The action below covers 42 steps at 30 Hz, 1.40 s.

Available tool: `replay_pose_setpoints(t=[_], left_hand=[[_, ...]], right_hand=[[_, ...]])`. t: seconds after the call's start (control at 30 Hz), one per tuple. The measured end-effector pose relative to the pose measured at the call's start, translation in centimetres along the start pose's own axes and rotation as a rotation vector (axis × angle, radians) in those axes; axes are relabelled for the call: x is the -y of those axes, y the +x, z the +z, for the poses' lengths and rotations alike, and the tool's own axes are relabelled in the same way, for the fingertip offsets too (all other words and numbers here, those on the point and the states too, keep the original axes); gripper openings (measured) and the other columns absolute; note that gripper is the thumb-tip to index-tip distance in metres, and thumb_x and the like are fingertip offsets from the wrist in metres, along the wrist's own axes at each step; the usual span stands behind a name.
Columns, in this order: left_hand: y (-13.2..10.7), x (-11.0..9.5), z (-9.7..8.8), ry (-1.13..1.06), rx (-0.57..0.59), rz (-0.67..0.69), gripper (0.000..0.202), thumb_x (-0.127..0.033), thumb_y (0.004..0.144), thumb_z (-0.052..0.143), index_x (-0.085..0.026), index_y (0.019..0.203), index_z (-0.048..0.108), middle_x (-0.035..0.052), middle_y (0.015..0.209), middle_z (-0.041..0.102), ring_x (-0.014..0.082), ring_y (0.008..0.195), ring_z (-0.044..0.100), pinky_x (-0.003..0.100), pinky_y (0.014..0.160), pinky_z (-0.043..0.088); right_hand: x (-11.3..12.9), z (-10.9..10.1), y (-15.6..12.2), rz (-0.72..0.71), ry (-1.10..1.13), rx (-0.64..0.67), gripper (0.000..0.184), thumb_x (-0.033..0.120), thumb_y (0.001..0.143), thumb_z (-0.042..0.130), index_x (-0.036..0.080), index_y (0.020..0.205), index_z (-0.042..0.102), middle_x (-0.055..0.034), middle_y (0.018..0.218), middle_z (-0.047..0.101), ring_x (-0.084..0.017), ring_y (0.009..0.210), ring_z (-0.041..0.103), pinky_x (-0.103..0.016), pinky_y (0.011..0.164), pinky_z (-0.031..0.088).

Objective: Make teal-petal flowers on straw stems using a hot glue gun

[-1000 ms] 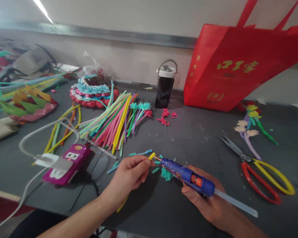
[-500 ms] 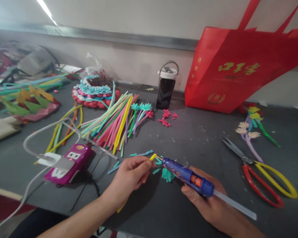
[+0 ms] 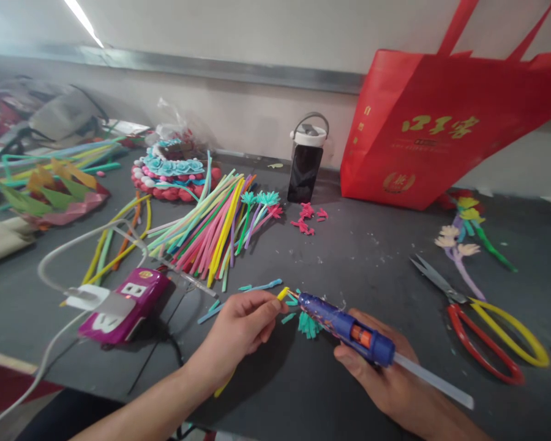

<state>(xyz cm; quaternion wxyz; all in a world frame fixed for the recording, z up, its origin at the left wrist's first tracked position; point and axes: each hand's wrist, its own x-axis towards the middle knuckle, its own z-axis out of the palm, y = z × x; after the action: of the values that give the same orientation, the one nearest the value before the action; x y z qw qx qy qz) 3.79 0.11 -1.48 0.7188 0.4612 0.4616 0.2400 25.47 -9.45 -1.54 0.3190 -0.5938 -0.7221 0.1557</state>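
My left hand [image 3: 239, 327] pinches a yellow foam stick [image 3: 282, 293] near its upper end; the rest of the stick runs under the hand and shows again below the wrist. My right hand [image 3: 381, 373] grips a blue hot glue gun [image 3: 346, 327] with a clear glue rod sticking out of its back. The gun's nozzle touches the tip of the yellow stick. A small teal fringed piece [image 3: 307, 323] lies on the dark table [image 3: 358, 263] just under the nozzle, with teal scraps around it.
A bundle of coloured foam sticks [image 3: 211, 229] lies fanned behind my hands. A purple power strip [image 3: 123, 303] with a white cable sits left. Red-and-yellow scissors [image 3: 482, 318] lie right. At the back stand a dark bottle [image 3: 305, 159] and a red bag [image 3: 445, 122].
Both hands hold nearly still with the glue gun nozzle at the stick's tip; only the view shifts slightly.
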Motion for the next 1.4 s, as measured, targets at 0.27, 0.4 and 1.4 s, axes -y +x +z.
replay_pose_setpoints(t=[0.27, 0.4, 1.4], left_hand=[[0.1, -0.1, -0.1, -0.025, 0.013, -0.006, 0.031, -0.044, 0.077, 0.066, -0.014, 0.079, 0.068, -0.0065, 0.047, 0.039, 0.0035, 0.040, 0.021, 0.019, 0.038, 0.010], [0.1, -0.2, 0.0, -0.043, 0.007, -0.007, 0.030, -0.043, 0.076, 0.067, -0.013, 0.078, 0.068, -0.0069, 0.046, 0.038, 0.0034, 0.039, 0.021, 0.019, 0.038, 0.010], [-0.5, 1.2, -0.3, -0.008, 0.019, 0.228, 0.027, -0.039, 0.076, 0.064, -0.012, 0.078, 0.065, -0.0083, 0.043, 0.039, 0.0022, 0.033, 0.018, 0.020, 0.036, 0.006]], right_hand=[[0.0, 0.0, -0.1, -0.024, -0.016, -0.051, 0.029, 0.045, 0.095, 0.050, 0.025, 0.076, 0.059, -0.0026, 0.069, 0.064, -0.019, 0.063, 0.066, -0.026, 0.050, 0.050], [0.1, 0.0, 0.0, -0.040, -0.018, -0.045, 0.034, 0.050, 0.094, 0.049, 0.026, 0.073, 0.060, -0.0015, 0.064, 0.062, -0.019, 0.059, 0.064, -0.027, 0.048, 0.049], [-1.4, 1.9, 0.0, -0.054, 0.141, -0.146, 0.032, 0.043, 0.094, 0.048, 0.019, 0.101, 0.069, -0.0066, 0.094, 0.075, -0.024, 0.090, 0.070, -0.036, 0.081, 0.054]])
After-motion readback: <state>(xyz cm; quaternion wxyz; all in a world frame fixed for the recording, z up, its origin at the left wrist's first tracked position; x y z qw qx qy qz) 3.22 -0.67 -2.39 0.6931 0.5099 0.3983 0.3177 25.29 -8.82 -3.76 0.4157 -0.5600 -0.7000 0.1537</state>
